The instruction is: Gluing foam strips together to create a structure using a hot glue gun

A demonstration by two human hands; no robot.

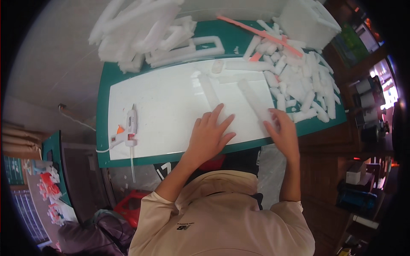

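Several white foam strips lie on the white board: a left strip (209, 91), a right strip (255, 100) and a far strip (247, 65). My left hand (209, 132) rests low over the board with its fingers spread; its index fingertip touches the near end of the left strip. At the near end of the right strip, the thumb and index finger of my right hand (282, 130) close on it. A small foam block (217, 66) sits at the left end of the far strip. On the board's left lies a white glue gun (132, 123) with a clear glue stick (132, 164) sticking out behind.
The white board (162, 102) lies on a green table (103, 128). A pile of loose foam pieces (301, 81) with a pink strip (260, 35) covers the right side. Foam frames (141, 34) are stacked at the far left, and a foam box (309, 23) stands far right.
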